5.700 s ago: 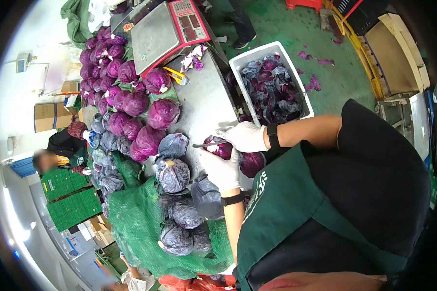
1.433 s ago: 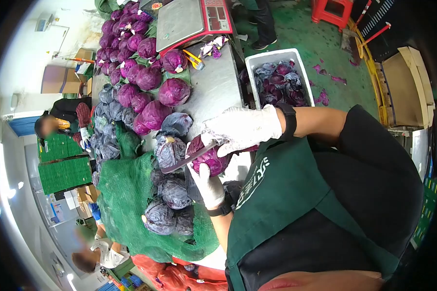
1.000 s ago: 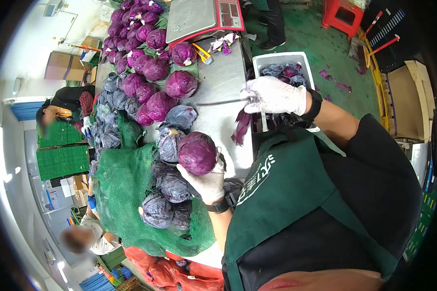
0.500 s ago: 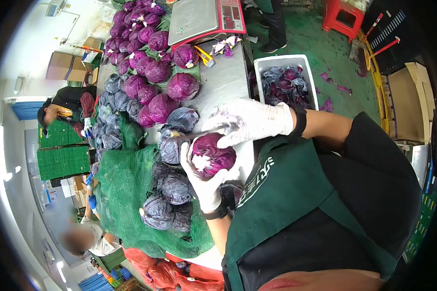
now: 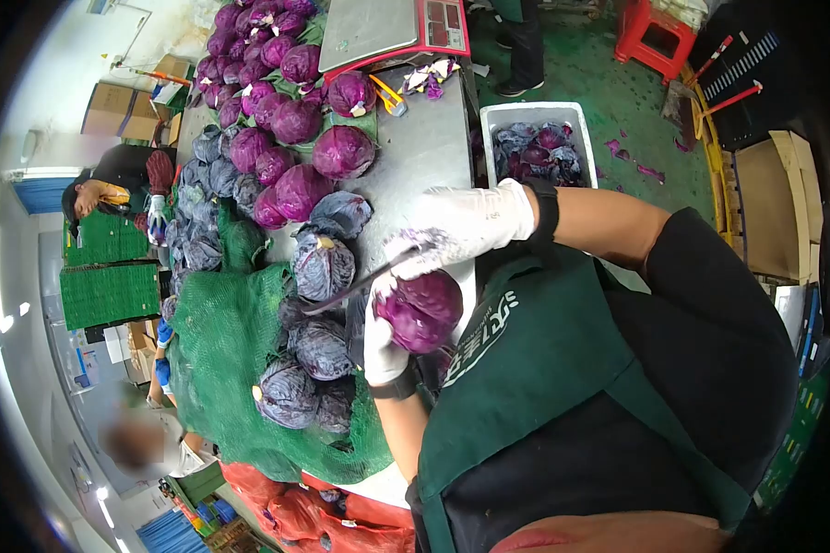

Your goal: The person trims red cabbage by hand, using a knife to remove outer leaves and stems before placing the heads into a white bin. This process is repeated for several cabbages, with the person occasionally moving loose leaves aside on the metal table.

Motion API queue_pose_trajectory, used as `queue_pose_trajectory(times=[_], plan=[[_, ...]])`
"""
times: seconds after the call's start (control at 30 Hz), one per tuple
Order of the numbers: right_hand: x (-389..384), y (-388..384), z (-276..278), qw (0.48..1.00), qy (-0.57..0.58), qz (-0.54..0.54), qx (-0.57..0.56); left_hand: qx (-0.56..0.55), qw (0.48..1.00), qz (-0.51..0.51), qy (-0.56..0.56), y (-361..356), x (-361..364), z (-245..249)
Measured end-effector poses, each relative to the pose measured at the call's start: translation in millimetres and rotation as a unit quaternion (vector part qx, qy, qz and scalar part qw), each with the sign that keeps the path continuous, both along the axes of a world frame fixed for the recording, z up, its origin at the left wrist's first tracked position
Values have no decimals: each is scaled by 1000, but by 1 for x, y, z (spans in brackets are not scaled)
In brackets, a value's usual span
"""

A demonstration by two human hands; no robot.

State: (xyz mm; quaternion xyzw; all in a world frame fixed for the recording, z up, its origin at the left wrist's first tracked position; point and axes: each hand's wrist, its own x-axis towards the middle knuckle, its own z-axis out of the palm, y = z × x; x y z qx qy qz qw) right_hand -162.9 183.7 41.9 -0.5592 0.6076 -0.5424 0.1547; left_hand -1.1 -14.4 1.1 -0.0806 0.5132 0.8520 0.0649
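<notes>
In my gloved left hand, a peeled red cabbage is held from below and the side, its smooth purple face showing. My gloved right hand is closed just above it around a knife; the handle is hidden in the fingers. The long, dark knife blade points away over the unpeeled heads. Close by sits a dull, bluish unpeeled cabbage with a pale stem end, and a loose outer leaf lies behind it.
Peeled cabbages pile up along the metal table, beside a scale and a yellow-orange cutter. A green net sack holds unpeeled heads. A white bin contains discarded leaves. Other people work across the table.
The cabbage has turned in my left hand, so its whitish cut patch no longer shows. My right hand has lifted slightly off it, and the knife blade is now plainly visible.
</notes>
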Motion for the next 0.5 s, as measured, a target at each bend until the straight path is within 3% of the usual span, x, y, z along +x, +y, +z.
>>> queue_pose_trajectory(times=[0.03, 0.1, 0.17, 0.2, 0.23, 0.27, 0.3, 0.33, 0.37, 0.4, 0.43, 0.47, 0.5], plan=[[-2, -4, -4, 999, 14, -29, 23, -30, 997, 54, -46, 1, 0, -8], [-10, -15, -15, 995, -31, -62, 67, 91, 970, 169, -147, 11, -10, -19], [-21, -30, -65, 940, -293, -172, 24, 217, 936, 195, -197, 14, -22, -19], [-22, -26, -65, 942, -289, -170, 23, 287, 936, 133, -155, 9, -23, -23], [-25, -22, -64, 965, -171, -188, 71, 354, 926, 68, -110, 3, -26, -26], [-29, -20, -63, 971, -49, -201, 119, 355, 927, 70, -103, -1, -27, -27], [-26, -21, -62, 972, -46, -197, 120, 360, 920, 105, -117, 1, -27, -22], [-18, -23, -60, 966, -209, -138, 69, 363, 911, 140, -133, 1, -26, -19], [-15, -23, -59, 928, -365, -76, 15, 365, 911, 142, -131, -1, -25, -21], [-14, -35, -55, 886, -450, 55, -101, 380, 908, 116, -134, -2, -25, -17], [-11, -33, -49, 886, -448, 56, -101, 394, 905, 89, -136, -1, -27, -12], [-5, -28, -41, 928, -371, 8, -12, 362, 909, 160, -135, 6, -29, -8], [-2, -26, -26, 954, -288, -41, 76, 362, 909, 161, -133, 7, -29, -10]])
